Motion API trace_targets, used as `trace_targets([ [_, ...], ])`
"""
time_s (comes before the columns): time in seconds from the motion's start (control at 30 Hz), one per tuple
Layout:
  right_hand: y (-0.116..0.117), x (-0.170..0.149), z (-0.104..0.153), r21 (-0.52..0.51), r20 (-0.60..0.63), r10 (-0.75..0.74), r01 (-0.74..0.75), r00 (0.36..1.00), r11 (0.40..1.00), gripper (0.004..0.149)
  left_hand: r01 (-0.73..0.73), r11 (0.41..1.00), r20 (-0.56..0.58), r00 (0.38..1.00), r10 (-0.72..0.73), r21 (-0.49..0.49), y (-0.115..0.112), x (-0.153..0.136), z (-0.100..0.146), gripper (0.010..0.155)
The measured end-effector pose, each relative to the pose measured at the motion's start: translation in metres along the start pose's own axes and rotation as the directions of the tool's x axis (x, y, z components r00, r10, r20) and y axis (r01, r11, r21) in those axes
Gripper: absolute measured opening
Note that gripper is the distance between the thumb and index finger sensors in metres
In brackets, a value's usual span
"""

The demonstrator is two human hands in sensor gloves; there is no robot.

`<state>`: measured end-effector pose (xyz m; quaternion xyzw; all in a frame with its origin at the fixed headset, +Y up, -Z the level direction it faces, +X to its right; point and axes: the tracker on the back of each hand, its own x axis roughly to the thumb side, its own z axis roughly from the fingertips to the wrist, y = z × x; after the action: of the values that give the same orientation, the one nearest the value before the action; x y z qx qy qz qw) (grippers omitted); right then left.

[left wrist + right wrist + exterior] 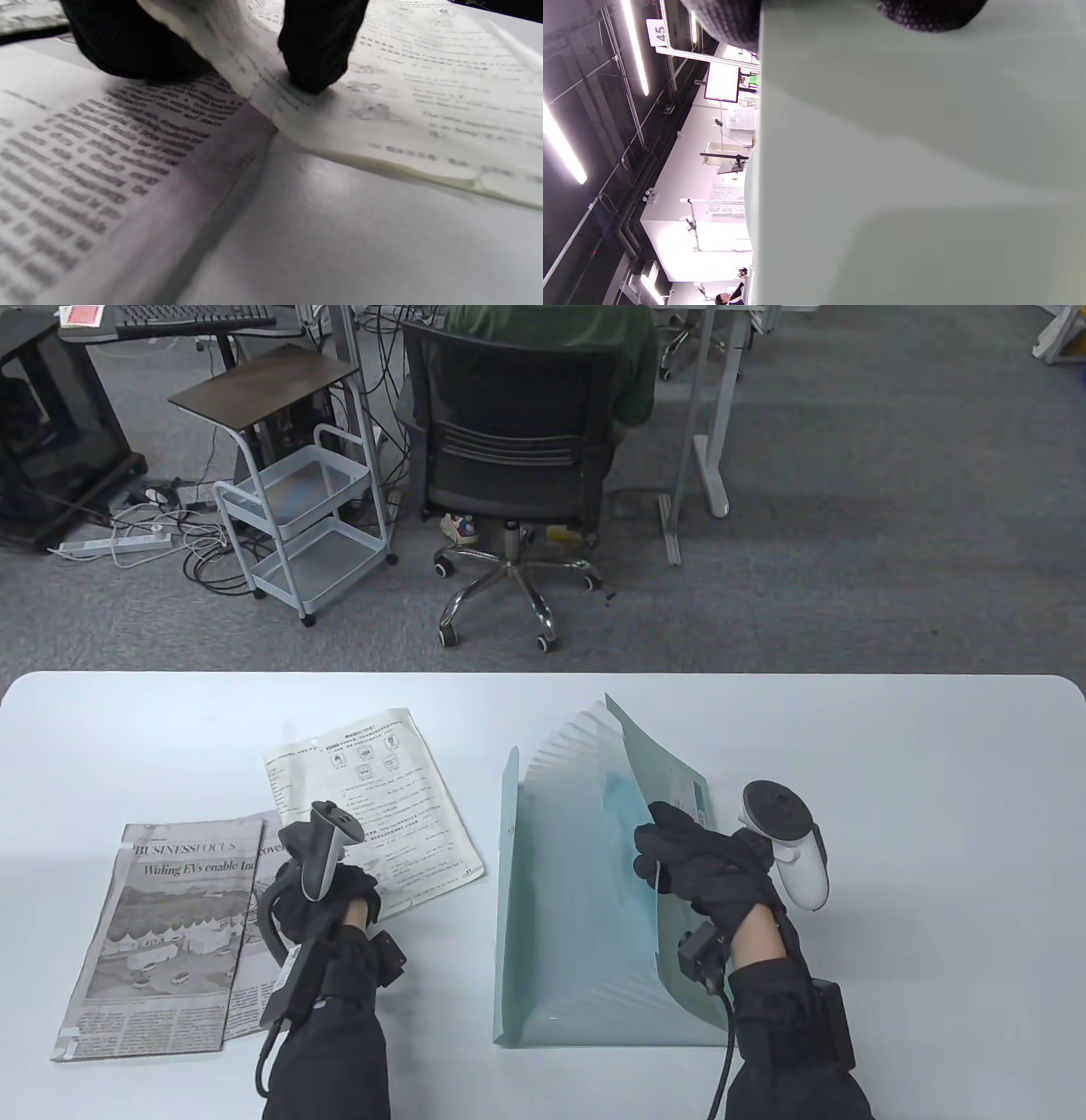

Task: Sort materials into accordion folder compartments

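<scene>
A pale green accordion folder lies on the white table, fanned wide. My right hand grips the edge of its right cover and holds it tilted up. Left of the folder lies a printed worksheet, its near corner overlapping a folded newspaper. My left hand pinches that near corner of the worksheet between thumb and fingers and lifts it slightly off the newspaper.
The table's far edge runs across the middle of the table view. Beyond it, on the floor, stand an office chair with a person seated in it and a white rolling cart.
</scene>
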<state>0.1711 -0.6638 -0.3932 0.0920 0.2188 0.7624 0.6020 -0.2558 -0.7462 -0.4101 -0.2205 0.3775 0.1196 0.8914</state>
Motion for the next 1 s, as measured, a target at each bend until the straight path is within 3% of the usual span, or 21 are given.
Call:
trace_targets([
  [0.2,0.002,-0.001,-0.001,0.001,-0.004,0.0,0.0,1.0,1.0,0.068,0.035,0.999,-0.008,0.999,-0.035,0.029,0.002,-0.002,0.001,0.088],
  [0.33,0.002,0.0,-0.001,-0.001,-0.004,0.008,-0.008,1.0,1.0,0.068,0.099,0.99,0.0,0.995,-0.1,0.098,0.003,0.003,0.006,0.082],
  [0.7,0.002,0.0,0.0,0.002,-0.002,-0.004,0.004,1.0,1.0,0.068,0.072,0.981,0.055,0.995,-0.083,0.178,0.0,0.002,0.015,0.075],
  [0.87,0.002,0.0,-0.001,0.0,0.0,0.0,0.0,1.0,1.0,0.068,-0.043,0.984,0.1,0.995,0.025,0.174,0.008,0.0,0.025,0.071],
  [1.0,0.001,0.0,0.0,0.001,0.001,-0.009,0.009,1.0,1.0,0.068,-0.166,0.971,0.176,0.975,0.135,0.174,0.019,-0.006,0.035,0.05],
])
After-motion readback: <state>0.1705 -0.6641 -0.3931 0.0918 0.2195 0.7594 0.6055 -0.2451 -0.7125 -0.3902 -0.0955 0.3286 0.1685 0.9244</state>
